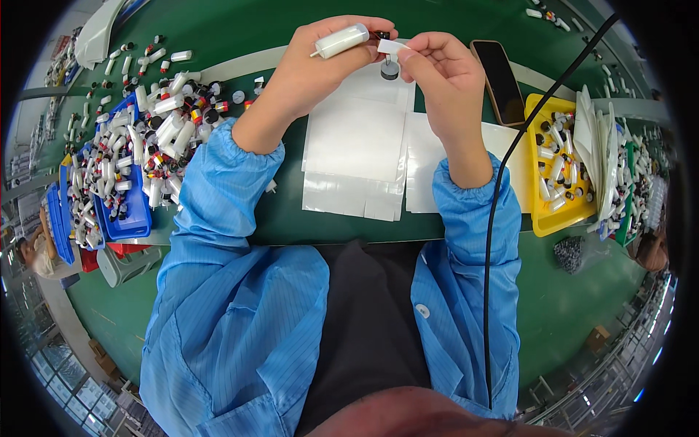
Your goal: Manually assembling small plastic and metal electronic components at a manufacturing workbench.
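My left hand (320, 62) holds a small white cylinder (341, 41), like a little motor, with a thin shaft at its left end and red and black wires at its right end. My right hand (440, 69) pinches a small white strip (392, 47) right beside the cylinder's wired end. A small black round part (389, 71) lies on the table just below both hands. Several clear plastic sheets (357, 146) are spread on the green table (284, 218) under my forearms.
A heap of white cylinders fills a blue tray (135, 218) and spills over the table at left. A yellow tray (542, 222) with similar parts sits at right, beside stacked white pieces (601, 146). A dark phone (499, 80) lies near my right hand. A black cable (502, 175) crosses my right sleeve.
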The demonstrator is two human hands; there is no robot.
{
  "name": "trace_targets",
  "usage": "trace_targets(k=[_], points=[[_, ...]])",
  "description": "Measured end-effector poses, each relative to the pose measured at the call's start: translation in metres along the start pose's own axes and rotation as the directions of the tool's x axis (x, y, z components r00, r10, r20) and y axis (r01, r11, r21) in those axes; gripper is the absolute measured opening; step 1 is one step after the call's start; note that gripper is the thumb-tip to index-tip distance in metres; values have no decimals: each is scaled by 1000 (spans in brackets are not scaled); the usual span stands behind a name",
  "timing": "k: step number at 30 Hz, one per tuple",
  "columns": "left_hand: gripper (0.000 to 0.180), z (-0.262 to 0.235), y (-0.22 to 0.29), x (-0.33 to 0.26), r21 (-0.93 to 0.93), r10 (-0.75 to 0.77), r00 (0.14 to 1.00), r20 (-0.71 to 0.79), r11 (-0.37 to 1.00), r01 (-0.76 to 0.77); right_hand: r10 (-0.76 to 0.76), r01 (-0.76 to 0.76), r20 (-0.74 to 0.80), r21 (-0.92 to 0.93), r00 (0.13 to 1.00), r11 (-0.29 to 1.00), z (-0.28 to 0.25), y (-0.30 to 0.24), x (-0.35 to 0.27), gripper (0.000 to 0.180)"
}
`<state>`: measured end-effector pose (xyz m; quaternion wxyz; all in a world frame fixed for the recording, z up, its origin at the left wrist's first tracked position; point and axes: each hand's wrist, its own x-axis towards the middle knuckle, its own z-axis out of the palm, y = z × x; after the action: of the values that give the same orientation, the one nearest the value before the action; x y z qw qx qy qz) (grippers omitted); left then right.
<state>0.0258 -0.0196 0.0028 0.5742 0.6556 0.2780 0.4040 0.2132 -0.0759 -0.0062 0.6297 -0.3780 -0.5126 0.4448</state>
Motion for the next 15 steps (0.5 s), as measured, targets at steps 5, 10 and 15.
trace_targets(k=[5,10,15], points=[[37,-1,0,-1,42,-4,999,44,999,3,60,-60,6,-58,998,996,-2,3,2,12],[34,0,3,-3,142,-39,999,34,989,34,84,-84,-1,-102,996,991,-1,3,2,12],[28,3,0,-2,122,17,1000,6,992,-18,86,-86,3,-112,996,990,-3,8,3,13]])
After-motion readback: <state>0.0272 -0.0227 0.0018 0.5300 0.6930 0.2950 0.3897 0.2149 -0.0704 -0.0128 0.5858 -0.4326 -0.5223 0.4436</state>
